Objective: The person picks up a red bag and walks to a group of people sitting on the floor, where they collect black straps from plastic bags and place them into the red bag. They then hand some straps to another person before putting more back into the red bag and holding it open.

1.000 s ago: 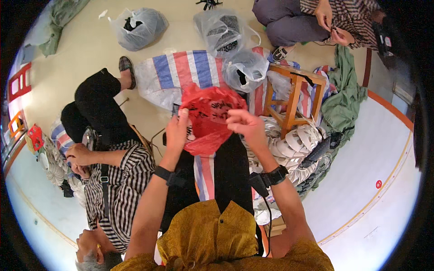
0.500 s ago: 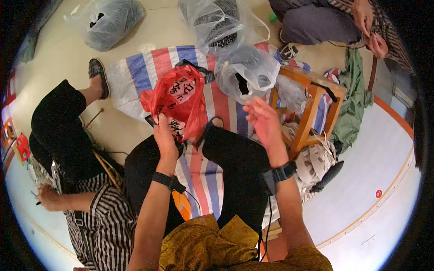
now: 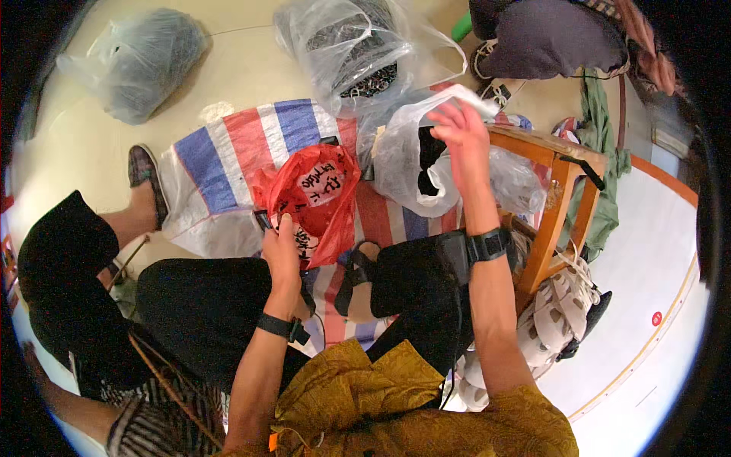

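Note:
My left hand (image 3: 282,251) is closed, thumb up, at the near left rim of a red plastic bag (image 3: 335,198). A small black piece (image 3: 263,219) sticks out of its fingers; its exact kind is unclear. The red bag stands open, with dark handwriting on pale patches. My right hand (image 3: 466,145) is raised over the right rim of a translucent white plastic bag (image 3: 403,152), fingers apart and slightly blurred, with nothing visible in them. Black material (image 3: 430,161) shows inside that bag's mouth.
A striped woven sheet (image 3: 244,148) lies under the bags. Beyond are a clear bag of dark pieces (image 3: 346,53) and another filled bag (image 3: 152,65). To my right stands a wooden stool (image 3: 560,198). A person in striped clothing (image 3: 164,419) sits at left, another person's legs (image 3: 556,42) are far right.
My right hand has moved up and rightward to the white bag's rim, and the bag's mouth looks wider. My left hand stays by the red bag. The view has shifted.

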The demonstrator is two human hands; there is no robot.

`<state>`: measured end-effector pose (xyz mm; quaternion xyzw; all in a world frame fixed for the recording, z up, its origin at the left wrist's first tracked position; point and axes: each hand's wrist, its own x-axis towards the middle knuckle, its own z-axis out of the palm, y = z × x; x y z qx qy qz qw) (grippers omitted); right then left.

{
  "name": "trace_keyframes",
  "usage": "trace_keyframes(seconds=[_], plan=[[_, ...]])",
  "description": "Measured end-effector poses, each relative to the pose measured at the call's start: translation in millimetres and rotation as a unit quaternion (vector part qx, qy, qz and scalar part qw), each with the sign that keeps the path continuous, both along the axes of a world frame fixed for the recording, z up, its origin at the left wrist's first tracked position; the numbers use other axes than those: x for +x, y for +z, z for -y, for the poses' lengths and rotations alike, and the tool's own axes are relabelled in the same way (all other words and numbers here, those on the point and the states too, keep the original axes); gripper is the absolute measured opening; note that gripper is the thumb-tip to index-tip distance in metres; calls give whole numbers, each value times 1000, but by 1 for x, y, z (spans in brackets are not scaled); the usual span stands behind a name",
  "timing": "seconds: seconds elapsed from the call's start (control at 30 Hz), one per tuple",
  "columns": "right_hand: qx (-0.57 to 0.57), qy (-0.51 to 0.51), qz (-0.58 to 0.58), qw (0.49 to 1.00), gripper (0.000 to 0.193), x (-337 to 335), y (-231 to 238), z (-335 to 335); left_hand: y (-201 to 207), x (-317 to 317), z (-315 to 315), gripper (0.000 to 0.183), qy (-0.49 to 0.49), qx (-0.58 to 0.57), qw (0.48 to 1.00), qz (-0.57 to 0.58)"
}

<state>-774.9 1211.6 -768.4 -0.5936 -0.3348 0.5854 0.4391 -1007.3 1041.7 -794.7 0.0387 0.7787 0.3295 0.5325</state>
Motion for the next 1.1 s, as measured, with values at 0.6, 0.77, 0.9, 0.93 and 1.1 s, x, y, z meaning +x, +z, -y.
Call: trace_keyframes(seconds=[0.6,0.77,0.9,0.93,1.1], plan=[[120,253,645,711,27,65,-115,29,2,-23,-27,25,-20,113,991,64],[177,224,657,698,31,37,-126,15,-26,-14,-21,25,0,108,984,143],[212,218,662,685,34,28,-127,16,-32,-18,-20,23,44,121,982,139],[222,216,664,680,35,28,-127,18,-37,-23,-18,23,25,113,980,164],[271,208,668,661,39,14,-134,30,-37,-16,-25,20,41,113,975,189]])
